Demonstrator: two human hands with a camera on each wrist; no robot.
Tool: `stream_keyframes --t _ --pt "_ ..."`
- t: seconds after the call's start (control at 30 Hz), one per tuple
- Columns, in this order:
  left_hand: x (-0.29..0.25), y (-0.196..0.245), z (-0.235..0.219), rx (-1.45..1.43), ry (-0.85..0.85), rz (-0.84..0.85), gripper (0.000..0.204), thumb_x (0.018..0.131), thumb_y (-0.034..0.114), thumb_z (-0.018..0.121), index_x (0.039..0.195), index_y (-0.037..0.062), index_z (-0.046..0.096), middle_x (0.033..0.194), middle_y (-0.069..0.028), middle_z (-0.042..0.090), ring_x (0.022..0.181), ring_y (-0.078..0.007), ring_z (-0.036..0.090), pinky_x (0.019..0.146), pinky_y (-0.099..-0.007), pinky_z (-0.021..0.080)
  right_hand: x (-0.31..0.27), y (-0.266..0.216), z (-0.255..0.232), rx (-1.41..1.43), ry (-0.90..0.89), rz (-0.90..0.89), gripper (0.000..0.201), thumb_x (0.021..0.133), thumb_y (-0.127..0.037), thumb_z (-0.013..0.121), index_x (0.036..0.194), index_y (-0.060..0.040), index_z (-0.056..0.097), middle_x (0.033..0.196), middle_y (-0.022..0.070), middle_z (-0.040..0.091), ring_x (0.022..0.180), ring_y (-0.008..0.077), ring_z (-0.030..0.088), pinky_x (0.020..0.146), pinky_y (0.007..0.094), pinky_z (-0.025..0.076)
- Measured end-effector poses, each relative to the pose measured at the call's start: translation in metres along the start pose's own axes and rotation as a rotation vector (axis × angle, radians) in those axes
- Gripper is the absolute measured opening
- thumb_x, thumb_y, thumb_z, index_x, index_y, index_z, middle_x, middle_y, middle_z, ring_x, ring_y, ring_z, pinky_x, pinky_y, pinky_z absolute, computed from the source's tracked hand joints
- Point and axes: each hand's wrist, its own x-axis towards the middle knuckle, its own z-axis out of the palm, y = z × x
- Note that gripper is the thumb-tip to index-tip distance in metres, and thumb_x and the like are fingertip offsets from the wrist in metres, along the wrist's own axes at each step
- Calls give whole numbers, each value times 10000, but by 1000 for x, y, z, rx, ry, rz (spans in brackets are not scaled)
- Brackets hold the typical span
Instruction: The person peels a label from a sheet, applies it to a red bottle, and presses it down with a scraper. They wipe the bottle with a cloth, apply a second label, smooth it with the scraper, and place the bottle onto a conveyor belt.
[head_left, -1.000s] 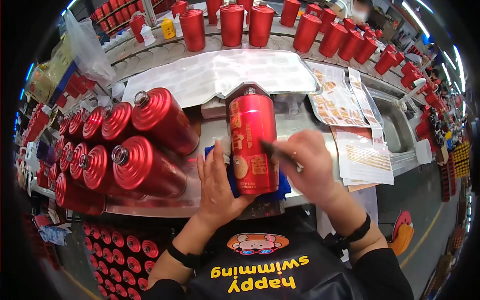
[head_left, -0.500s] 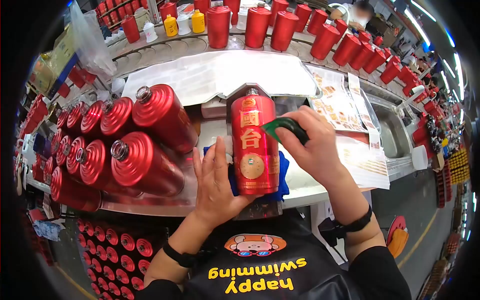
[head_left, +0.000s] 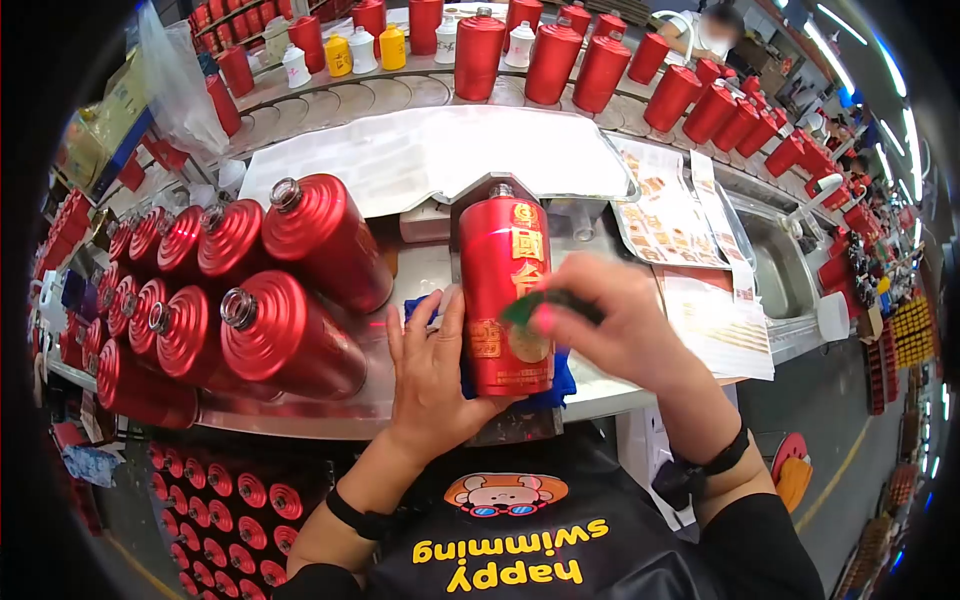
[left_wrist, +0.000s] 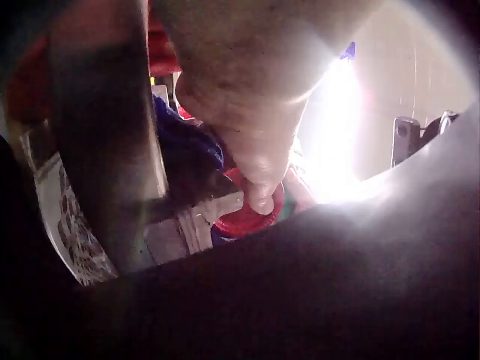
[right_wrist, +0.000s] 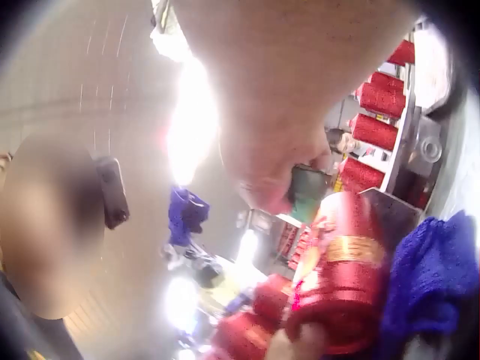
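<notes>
Labelled bottle [head_left: 487,275], one: red, with gold characters and a gold disc. Position: on the table [head_left: 425,268], neck pointing away from the person, base toward the person's body.

Left hand [head_left: 435,365]: at the left side of the labelled bottle, fingers extended and resting along it, thumb at its base.

Right hand [head_left: 620,315]: over the right side of the labelled bottle, gripping a green scraper [head_left: 523,307] whose blade lies at the front of the bottle, near the disc.

Blue cloth [head_left: 566,382]: under the labelled bottle, showing on both sides.

Red bottles [head_left: 290,325]: grouped in rows left of the labelled bottle, unstoppered necks visible.

White sheet [head_left: 390,150]: beyond the labelled bottle's neck.

Label sheets [head_left: 675,215]: right of the labelled bottle, beside a sink [head_left: 782,268].

Conveyor [head_left: 330,103]: farther beyond the labelled bottle, bearing red, white and yellow bottles.
</notes>
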Motion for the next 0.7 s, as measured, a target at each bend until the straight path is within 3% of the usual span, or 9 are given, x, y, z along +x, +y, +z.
stream_keyframes --t 0.13,0.27,0.33,0.4,0.47,0.53,0.6,0.67,0.7 --pt "4 5 -6 76 9 43 1018 682 562 765 1371 -85 386 1252 -231 538 1260 -400 426 1102 -619 123 -2 16 4 -246 247 62 175 785 -89 708 925 -13 637 805 149 617 720 311 620 646 379 490" --pt "3 0 2 27 20 34 1062 676 567 768 1390 -95 343 1300 -236 495 1283 -391 401 1098 -628 123 -8 2 10 47 -60 32 175 796 -86 698 930 -1 625 791 154 602 717 318 617 628 371 482" --pt "1 -4 11 -64 17 -23 1090 666 573 772 1403 -93 321 1325 -234 471 1294 -384 388 1096 -631 124 -1 13 9 -117 152 107 192 787 -98 704 929 -2 619 803 166 595 725 338 612 638 386 486" --pt "1 -7 8 -27 -4 -22 1110 657 575 777 1412 -89 307 1347 -226 457 1298 -384 383 1098 -627 125 1 3 -1 -143 122 72 192 786 -99 701 929 -2 618 805 172 595 735 341 615 644 389 488" --pt "1 -4 5 -8 -45 -18 1129 648 577 782 1421 -85 293 1369 -219 443 1302 -383 378 1100 -623 126 -2 -3 1 73 -170 49 183 790 -99 698 924 -3 617 793 170 596 730 341 616 638 390 486" --pt "3 1 -1 65 -40 28 1138 645 577 784 1426 -84 285 1366 -220 446 1302 -384 380 1098 -624 129 -1 14 8 -33 61 91 181 789 -100 698 923 -8 619 789 161 601 736 336 616 643 384 482" --pt "4 -2 -1 52 -10 27 1140 642 579 785 1426 -83 289 1350 -221 460 1299 -386 384 1096 -626 131 1 13 -1 -253 171 83 186 814 -113 712 963 -20 651 782 95 603 684 186 582 622 307 454" --pt "0 -5 9 -66 12 -15 1133 640 583 785 1422 -83 305 1321 -221 484 1293 -388 390 1095 -627 131 -5 6 5 130 -65 79 172 826 -130 701 941 -12 649 756 96 593 652 179 565 607 302 444" --pt "1 -4 10 -75 6 -18 1128 642 579 785 1421 -83 308 1317 -223 487 1292 -388 392 1096 -627 129 -5 10 8 71 -25 101 163 825 -121 697 935 -11 650 751 91 595 654 169 567 605 298 442"
